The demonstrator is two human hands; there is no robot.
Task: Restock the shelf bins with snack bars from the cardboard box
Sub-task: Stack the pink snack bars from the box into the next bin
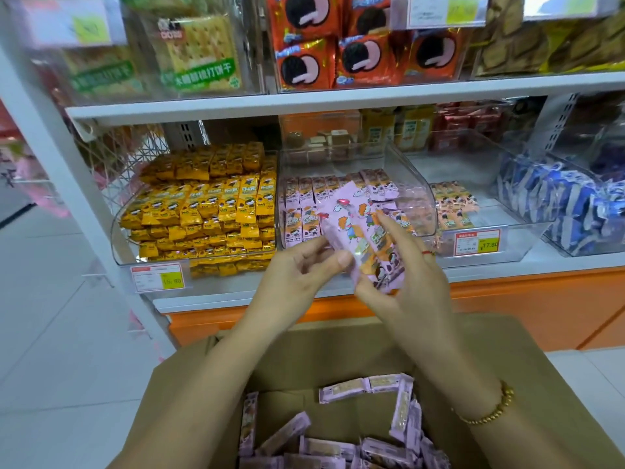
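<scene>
left grip (299,269) | right grip (406,275) | both hold snack bars (353,220) | cardboard box (541,384) below

glossy plastic bars (363,238) — matt cardboard box (527,374)

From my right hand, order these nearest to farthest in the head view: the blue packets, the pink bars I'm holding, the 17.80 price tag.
1. pink bars, gripped by the right hand itself.
2. 17.80 price tag, just to its right.
3. blue packets, far right and farther back.
</scene>
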